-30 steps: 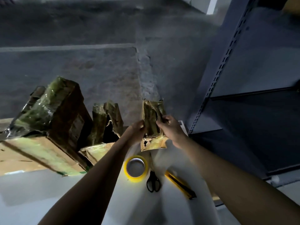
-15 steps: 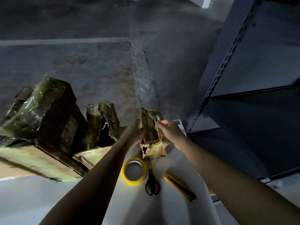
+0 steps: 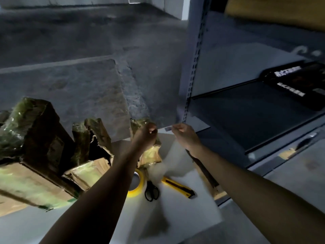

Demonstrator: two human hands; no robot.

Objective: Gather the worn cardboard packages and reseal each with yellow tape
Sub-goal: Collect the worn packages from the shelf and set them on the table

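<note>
Bare left hand (image 3: 144, 137), right hand (image 3: 186, 136) (forearms (image 3: 246, 184) too)

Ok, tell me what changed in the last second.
The right hand let go of the small package and pulled away rightward, now pinching a small pale strip. The left hand still grips the package's top. Tape roll, scissors and utility knife stayed put.

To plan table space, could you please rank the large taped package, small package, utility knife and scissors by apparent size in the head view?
1. large taped package
2. small package, partly hidden
3. utility knife
4. scissors, close to the knife, so unsure
</note>
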